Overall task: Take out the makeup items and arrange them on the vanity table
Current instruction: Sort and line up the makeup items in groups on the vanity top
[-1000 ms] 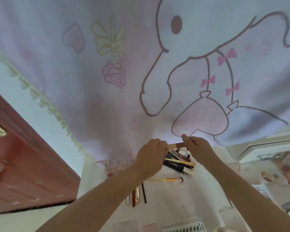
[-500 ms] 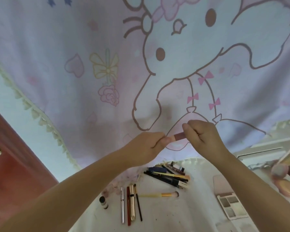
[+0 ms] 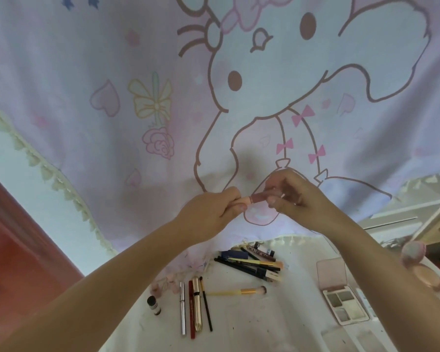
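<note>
A small pink lip-gloss tube (image 3: 258, 198) is held up in the air between both hands, above the white vanity table (image 3: 252, 323). My left hand (image 3: 211, 212) pinches its pale cap end. My right hand (image 3: 294, 199) grips the darker body end with curled fingers. Below on the table lies a loose pile of dark pencils and tubes (image 3: 252, 264). A row of slim pens and tubes (image 3: 193, 306) lies lined up side by side, with a gold-handled brush (image 3: 239, 291) beside them.
An open eyeshadow palette (image 3: 341, 295) lies at the right, with a round powder compact (image 3: 429, 278) and a puff (image 3: 413, 251) beyond it. A small dark-capped bottle (image 3: 154, 304) stands at the left. A cartoon-print curtain (image 3: 137, 110) hangs behind; a red door (image 3: 18, 250) is at the left.
Both hands lifted the pink tube up from the pile of pencils. The camera view tilted so more of the table shows. The right hand's fingers shifted on the tube.
</note>
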A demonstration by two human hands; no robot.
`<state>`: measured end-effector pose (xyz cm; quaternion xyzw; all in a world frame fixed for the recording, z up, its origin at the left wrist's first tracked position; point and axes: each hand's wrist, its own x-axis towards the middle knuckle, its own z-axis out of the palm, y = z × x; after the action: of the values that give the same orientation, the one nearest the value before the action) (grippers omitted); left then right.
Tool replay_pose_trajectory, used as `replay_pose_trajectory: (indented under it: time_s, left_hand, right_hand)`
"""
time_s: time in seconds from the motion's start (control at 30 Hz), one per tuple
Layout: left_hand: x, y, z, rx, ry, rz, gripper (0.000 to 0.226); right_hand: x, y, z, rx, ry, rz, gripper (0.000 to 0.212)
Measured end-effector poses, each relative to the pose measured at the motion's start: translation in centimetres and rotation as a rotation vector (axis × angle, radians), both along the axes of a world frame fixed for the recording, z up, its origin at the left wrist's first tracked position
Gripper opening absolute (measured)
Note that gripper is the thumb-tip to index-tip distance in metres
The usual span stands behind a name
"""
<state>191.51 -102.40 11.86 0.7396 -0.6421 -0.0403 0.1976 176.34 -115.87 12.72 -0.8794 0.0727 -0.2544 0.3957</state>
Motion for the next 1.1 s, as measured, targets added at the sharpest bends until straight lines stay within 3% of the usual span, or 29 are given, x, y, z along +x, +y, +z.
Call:
replay_pose_trajectory:
  time_s: [0.07, 0.2, 0.37, 0.43, 0.53, 0.7, 0.83, 0.93, 1.1]
  left_hand:
    - [0.1, 0.1, -0.2, -0.005, -0.049, 0.008, 0.019]
    - [0.2, 0.2, -0.2, -0.016, -0.085, 0.018, 0.020]
    - [0.8, 0.2, 0.6, -0.026, -0.055, 0.064, 0.018]
    - [0.9, 0.2, 0.7, -0.040, -0.058, 0.078, 0.019]
    - [0.9, 0.3, 0.8, -0.029, -0.087, 0.082, 0.020]
    - [1.1, 0.5, 0.7, -0.034, -0.066, 0.105, 0.023]
    - [0.9, 0.6, 0.4, -0.007, -0.078, 0.104, 0.027]
    - [0.9, 0.6, 0.3, 0.025, -0.087, 0.094, 0.028]
    - [0.8, 0.9, 0.6, 0.028, -0.063, 0.084, 0.026]
  right_hand:
    - [0.3, 0.1, -0.1, 0.067, 0.045, -0.018, 0.016]
    - [1.0, 0.1, 0.1, 0.027, 0.106, -0.088, 0.035]
    - [1.1, -0.1, 1.2, 0.190, 0.015, 0.031, 0.027]
    - [1.5, 0.0, 1.1, 0.212, 0.058, 0.009, 0.012]
    - [1.7, 0.0, 1.0, 0.152, 0.092, -0.087, 0.023]
    - [1.1, -0.1, 1.3, 0.188, -0.003, 0.053, 0.033]
    - [1.5, -0.1, 1.0, 0.133, 0.105, -0.013, 0.014]
    - [1.7, 0.0, 0.7, 0.048, 0.071, -0.076, 0.015]
    - [1.3, 0.1, 1.2, 0.132, 0.024, 0.031, 0.035]
